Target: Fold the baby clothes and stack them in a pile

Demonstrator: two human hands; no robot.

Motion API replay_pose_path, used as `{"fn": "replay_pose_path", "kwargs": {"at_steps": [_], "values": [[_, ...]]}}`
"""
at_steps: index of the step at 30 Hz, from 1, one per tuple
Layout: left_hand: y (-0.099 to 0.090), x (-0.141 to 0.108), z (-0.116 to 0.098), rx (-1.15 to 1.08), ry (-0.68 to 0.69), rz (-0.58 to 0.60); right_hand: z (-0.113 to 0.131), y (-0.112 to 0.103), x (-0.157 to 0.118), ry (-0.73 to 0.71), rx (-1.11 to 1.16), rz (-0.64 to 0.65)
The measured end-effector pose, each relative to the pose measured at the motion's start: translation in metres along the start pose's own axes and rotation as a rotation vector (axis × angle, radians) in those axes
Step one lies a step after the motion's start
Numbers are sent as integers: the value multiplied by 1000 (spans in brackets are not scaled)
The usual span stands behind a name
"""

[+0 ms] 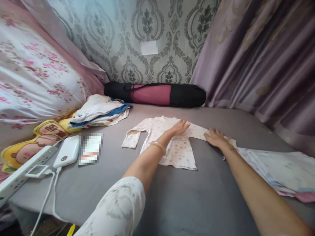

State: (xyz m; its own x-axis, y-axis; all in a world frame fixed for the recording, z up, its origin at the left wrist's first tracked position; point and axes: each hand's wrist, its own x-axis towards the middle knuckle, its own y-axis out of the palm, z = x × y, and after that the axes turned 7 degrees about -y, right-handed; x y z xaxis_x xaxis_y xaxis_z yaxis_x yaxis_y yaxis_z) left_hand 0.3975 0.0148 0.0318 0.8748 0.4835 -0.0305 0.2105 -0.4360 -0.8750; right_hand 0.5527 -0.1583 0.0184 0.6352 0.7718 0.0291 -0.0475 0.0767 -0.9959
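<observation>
A small white long-sleeved shirt with a faint print [177,149] lies spread on the grey bed surface [197,206], its collar toward the wall. My left hand [180,127] rests flat on its upper right part, near the shoulder, with fingers stretched out. On the sleeve at the right lies my right hand [216,137], palm down and fingers spread, close to the cuff. The other sleeve bends downward at the left. Neither hand grips anything.
Folded clothes [278,167] lie at the right, and a clothes pile [100,109] at the back left. A black and pink bag [150,94] lines the wall. At left are a power strip [27,172], a white power bank [67,151] with cables and a yellow cushion [29,147].
</observation>
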Motion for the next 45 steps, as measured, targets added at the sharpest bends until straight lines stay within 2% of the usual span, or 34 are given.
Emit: {"fn": "replay_pose_path", "kwargs": {"at_steps": [1,4,8,12,16,20,25,29,35,40,45], "values": [[-10,-8,6,-6,-4,-30,12,-4,-2,-6,-8,-25],[-36,-45,34,-15,-73,-216,49,-14,-15,-129,51,-135],[-58,-114,71,84,-219,-255,77,-23,-44,-152,163,-9],[-61,-176,92,171,-373,-209,77,-24,-75,-134,155,131],[-50,-208,95,143,-518,-170,75,-19,-102,-119,166,191],[-38,-220,89,46,-589,-200,80,-13,-122,-99,155,171],[-31,-225,84,46,-651,-225,89,-10,-137,-115,140,110],[-30,-227,84,18,-628,-207,94,-14,-143,-98,171,82],[-27,-230,97,27,-578,-342,95,-21,-146,-73,140,116],[-27,-233,108,93,-539,-269,95,-21,-147,-112,43,163],[-45,-220,110,2,-576,-152,87,-28,-126,-165,62,198]]}}
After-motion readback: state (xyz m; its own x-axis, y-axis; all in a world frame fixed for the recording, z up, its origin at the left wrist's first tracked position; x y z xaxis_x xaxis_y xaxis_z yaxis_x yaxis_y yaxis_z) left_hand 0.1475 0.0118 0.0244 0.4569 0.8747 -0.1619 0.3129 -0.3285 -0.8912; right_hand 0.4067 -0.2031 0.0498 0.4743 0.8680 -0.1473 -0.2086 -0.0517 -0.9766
